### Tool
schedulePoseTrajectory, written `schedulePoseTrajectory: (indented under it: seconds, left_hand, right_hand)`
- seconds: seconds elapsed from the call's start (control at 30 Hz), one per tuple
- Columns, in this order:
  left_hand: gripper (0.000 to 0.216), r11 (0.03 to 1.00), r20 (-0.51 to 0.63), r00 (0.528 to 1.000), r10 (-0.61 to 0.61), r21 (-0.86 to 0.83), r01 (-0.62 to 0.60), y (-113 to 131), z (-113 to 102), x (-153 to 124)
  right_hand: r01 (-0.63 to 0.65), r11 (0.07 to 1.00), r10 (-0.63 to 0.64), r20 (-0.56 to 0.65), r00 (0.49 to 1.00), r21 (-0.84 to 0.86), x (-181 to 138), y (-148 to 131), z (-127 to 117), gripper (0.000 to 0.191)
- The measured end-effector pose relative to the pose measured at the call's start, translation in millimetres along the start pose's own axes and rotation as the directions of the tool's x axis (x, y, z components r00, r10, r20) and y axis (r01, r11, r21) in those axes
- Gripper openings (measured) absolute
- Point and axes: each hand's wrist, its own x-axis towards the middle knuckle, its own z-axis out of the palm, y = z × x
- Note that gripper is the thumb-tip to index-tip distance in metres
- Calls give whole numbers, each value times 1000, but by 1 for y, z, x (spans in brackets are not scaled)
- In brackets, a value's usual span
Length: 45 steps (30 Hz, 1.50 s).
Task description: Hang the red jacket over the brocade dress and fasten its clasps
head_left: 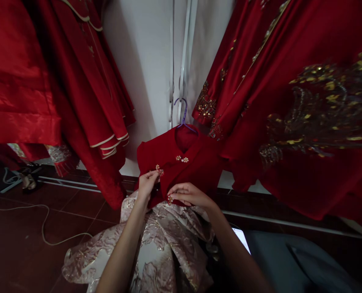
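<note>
A small red velvet jacket (181, 160) with pearl-flower buttons hangs on a purple hanger (183, 118) in front of a white wall. Below it spreads a pink and silver brocade skirt (156, 248) that reaches the floor. My left hand (148, 182) pinches the jacket's front edge just under a flower button. My right hand (189, 194) is closed on the lower front flap, fingertips at another flower button (170, 199). Both forearms come up from the bottom of the view.
Long red gowns hang on both sides: plain satin with cream piping at left (86, 89), gold-embroidered at right (306, 106). A white cord (43, 228) lies on the dark tiled floor. A lit screen edge (241, 238) and grey fabric (293, 260) sit at lower right. Shoes (28, 181) stand at far left.
</note>
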Motion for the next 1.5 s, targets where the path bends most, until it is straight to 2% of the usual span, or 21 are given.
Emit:
schedulePoseTrajectory:
  seconds: [0.1, 0.2, 0.23, 0.33, 0.37, 0.43, 0.5, 0.53, 0.6, 0.63, 0.73, 0.83, 0.93, 1.07, 1.2, 1.33, 1.5]
  left_hand:
    - [31, 999, -22, 1000, 22, 31, -21, 1, 3, -5]
    - [39, 992, 129, 991, -32, 124, 16, 8, 9, -7]
    - [43, 983, 181, 983, -28, 181, -5, 12, 12, -7]
    - [44, 897, 281, 950, 137, 372, -240, 29, 25, -2]
    - [42, 832, 322, 921, 221, 430, -350, 36, 31, -1]
    - [34, 630, 458, 813, 360, 523, -574, 50, 43, 1]
    - [29, 343, 606, 680, 413, 588, -733, 63, 56, 1]
    - [28, 191, 663, 630, 405, 612, -767, 67, 61, 1]
    - [28, -50, 734, 588, 339, 639, -768, 74, 69, 4]
    - [28, -130, 755, 583, 300, 638, -759, 77, 71, 5]
    - [27, -261, 811, 547, 207, 585, -768, 84, 72, 12]
    - [25, -332, 863, 490, 126, 502, -799, 94, 66, 15]
    - [25, -381, 896, 437, 83, 434, -816, 100, 59, 14]
    - [26, -405, 911, 405, 82, 402, -821, 97, 54, 17]
    - [24, -416, 920, 383, 86, 382, -825, 92, 56, 24]
    - [20, -422, 952, 300, 58, 296, -857, 95, 59, 26]
    - [16, -446, 979, 196, 47, 197, -873, 94, 63, 30]
  right_hand:
    - [-6, 1000, 6, 18, 1000, 1, -3, 0, -5, 34]
    - [-18, 999, 20, 60, 998, -39, -7, -2, -12, 36]
    - [-24, 998, 29, 88, 996, -59, -9, -4, -14, 37]
    - [-42, 993, 64, 195, 979, -115, -16, -7, -20, 38]
    - [-42, 992, 69, 227, 972, -121, -18, -8, -22, 37]
    - [-33, 993, 63, 267, 962, -116, -22, -11, -24, 35]
    - [-35, 995, 59, 275, 960, -91, -23, -12, -24, 34]
    - [-38, 997, 54, 258, 965, -67, -22, -12, -23, 34]
    - [-17, 1000, 15, 172, 985, 10, -14, -12, -12, 34]
    - [10, 998, -17, 109, 994, 63, -8, -11, -4, 34]
    - [125, 964, -109, -77, 991, 234, 15, -5, 35, 34]
    - [201, 913, -114, -253, 961, 354, 34, 3, 75, 36]
    - [166, 952, -76, -326, 942, 258, 41, 12, 96, 36]
    - [112, 984, -61, -340, 939, 135, 40, 20, 89, 33]
    - [95, 979, -31, -326, 945, 181, 40, 24, 72, 32]
    - [114, 959, 3, -411, 911, 259, 43, 28, 67, 37]
    - [138, 961, -19, -442, 897, 238, 45, 33, 66, 36]
